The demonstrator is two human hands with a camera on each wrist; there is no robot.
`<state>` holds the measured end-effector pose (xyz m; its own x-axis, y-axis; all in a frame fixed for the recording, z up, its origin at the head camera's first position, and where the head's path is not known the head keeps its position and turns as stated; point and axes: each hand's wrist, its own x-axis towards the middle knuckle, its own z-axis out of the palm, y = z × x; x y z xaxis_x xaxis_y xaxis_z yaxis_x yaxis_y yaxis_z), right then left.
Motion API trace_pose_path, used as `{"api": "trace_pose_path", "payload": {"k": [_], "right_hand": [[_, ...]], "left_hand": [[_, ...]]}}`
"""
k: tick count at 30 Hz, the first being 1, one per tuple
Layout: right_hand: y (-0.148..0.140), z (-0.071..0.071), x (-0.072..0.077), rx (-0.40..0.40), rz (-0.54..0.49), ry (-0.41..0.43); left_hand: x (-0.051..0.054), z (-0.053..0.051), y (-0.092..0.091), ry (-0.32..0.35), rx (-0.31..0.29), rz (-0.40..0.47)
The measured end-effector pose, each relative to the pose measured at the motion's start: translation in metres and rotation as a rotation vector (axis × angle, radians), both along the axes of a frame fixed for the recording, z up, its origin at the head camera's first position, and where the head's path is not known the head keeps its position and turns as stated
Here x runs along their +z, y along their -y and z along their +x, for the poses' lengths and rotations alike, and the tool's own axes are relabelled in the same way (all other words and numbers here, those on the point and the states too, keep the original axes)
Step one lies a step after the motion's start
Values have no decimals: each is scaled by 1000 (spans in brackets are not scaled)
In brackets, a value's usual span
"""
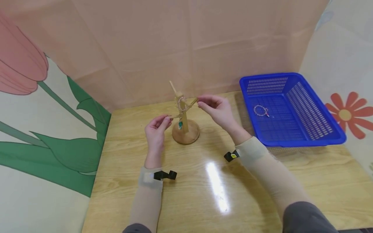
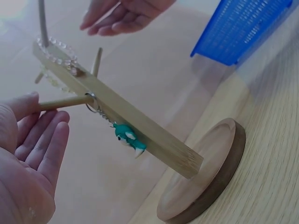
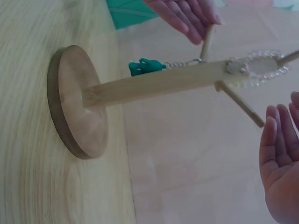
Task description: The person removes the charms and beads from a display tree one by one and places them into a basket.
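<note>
A wooden peg stand [image 1: 185, 119] with a round base stands upright on the table. My left hand [image 1: 155, 131] pinches the end of its left peg [image 2: 65, 103] between thumb and fingers. From that peg, close to the post, hangs a keychain with a teal figure [image 2: 125, 132] on a metal ring and short chain. Clear beaded bracelets [image 2: 60, 60] loop around the upper post and peg. On the other side, my right hand [image 1: 217, 110] is beside the tip of the right peg [image 3: 243, 105], fingers loosely extended and holding nothing; a small gap shows in the right wrist view.
To the right sits a blue plastic basket [image 1: 247, 103] with slotted walls. Inside it lies another beaded bracelet [image 1: 266, 112] with a small charm. A pink cloth [image 1: 140, 48] hangs behind the wooden table [image 1: 122, 194], and patterned panels stand at both sides.
</note>
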<state>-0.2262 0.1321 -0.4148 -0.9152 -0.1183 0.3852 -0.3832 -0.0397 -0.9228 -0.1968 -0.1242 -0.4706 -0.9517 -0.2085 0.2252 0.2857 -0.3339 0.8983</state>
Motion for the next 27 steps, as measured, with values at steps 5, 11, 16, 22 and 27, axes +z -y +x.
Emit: {"api": "trace_pose_path", "payload": {"k": [5, 11, 16, 22, 27], "right_hand": [[9, 2, 2, 4, -1, -13], [19, 2, 2, -14, 21, -55], [22, -1, -1, -29, 69, -107], [24, -5, -2, -45, 153, -114], [26, -4, 0, -49, 170, -125]], "left_hand": [[0, 1, 0, -7, 2, -25], [1, 2, -1, -10, 1, -13], [1, 2, -2, -3, 10, -10], [1, 2, -1, 11, 15, -14], [0, 1, -1, 24, 13, -20]]}}
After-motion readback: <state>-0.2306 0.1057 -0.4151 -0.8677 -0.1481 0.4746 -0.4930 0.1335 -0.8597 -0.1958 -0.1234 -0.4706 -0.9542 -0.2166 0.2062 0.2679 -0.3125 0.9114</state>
